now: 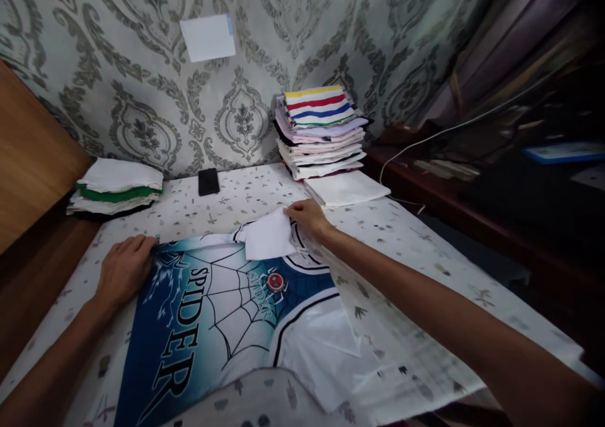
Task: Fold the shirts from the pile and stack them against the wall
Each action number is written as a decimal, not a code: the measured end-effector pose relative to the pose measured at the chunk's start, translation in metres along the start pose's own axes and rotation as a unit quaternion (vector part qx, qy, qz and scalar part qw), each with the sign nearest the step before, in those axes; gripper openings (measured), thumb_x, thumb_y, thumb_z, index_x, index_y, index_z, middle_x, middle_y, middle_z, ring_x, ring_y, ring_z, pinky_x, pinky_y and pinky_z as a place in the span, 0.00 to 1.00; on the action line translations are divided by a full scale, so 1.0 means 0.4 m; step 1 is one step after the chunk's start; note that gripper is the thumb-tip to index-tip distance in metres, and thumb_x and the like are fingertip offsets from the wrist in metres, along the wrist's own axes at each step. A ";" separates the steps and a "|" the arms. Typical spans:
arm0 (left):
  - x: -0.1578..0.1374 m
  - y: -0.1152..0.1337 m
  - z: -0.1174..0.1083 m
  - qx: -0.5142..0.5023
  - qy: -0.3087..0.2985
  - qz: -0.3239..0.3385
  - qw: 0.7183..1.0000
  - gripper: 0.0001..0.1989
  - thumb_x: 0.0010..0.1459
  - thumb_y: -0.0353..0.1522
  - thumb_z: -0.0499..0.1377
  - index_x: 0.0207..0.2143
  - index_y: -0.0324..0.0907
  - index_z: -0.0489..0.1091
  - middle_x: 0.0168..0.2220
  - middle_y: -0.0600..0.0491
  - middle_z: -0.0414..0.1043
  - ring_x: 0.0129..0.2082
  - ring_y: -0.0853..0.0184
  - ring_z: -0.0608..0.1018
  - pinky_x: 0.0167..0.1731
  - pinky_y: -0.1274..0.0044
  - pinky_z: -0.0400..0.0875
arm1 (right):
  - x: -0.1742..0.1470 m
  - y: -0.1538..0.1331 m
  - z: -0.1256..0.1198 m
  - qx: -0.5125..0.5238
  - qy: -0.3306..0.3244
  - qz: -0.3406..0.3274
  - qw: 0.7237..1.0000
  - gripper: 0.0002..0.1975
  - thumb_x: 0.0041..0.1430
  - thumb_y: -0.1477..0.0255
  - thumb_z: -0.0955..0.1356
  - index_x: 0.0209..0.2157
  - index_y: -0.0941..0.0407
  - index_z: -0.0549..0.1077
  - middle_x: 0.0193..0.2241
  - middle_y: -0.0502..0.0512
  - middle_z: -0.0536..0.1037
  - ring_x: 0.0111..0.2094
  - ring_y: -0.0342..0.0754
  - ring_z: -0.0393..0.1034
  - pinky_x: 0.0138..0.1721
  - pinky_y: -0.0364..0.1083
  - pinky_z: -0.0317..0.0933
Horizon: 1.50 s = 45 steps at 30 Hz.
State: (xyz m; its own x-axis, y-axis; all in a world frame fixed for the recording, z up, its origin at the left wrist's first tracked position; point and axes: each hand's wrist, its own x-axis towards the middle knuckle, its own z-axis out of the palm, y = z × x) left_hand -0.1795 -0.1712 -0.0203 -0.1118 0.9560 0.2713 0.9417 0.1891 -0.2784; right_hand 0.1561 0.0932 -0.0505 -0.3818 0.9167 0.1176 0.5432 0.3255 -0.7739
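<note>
A white and blue T-shirt (227, 307) with "SPIDER" lettering and a web print lies sideways across the table, its collar toward the right. Its far sleeve is folded inward over the body, while the near white sleeve spreads out flat. My left hand (126, 263) grips the far corner of the hem, fingers curled over the cloth. At the far shoulder, my right hand (307, 218) pinches the shirt's edge beside the folded sleeve. A patterned cloth overlaps the shirt's near edge at the bottom of the view.
A tall stack of folded clothes (321, 143) stands at the back, beside a folded white cloth (347, 189). A smaller folded pile (118, 187) sits at the back left, near a black phone-like object (208, 181). A white cable (425, 138) hangs at the right.
</note>
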 end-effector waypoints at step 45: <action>0.180 0.426 -0.048 -0.184 0.039 0.186 0.964 0.15 0.70 0.35 0.47 0.47 0.41 0.71 0.45 0.46 0.76 0.49 0.58 0.75 0.51 0.65 0.67 | -0.167 -0.074 -0.034 -0.214 -0.017 -0.154 0.965 0.15 0.65 0.73 0.62 0.48 0.57 0.76 0.49 0.60 0.78 0.50 0.51 0.72 0.51 0.47 0.63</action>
State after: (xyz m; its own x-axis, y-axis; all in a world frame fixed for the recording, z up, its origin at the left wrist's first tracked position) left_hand -0.0211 -0.0744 -0.0306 0.2668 0.9197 0.2880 0.9624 -0.2701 -0.0288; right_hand 0.1758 0.0253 -0.0270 -0.5938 0.7561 0.2752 0.6567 0.6531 -0.3772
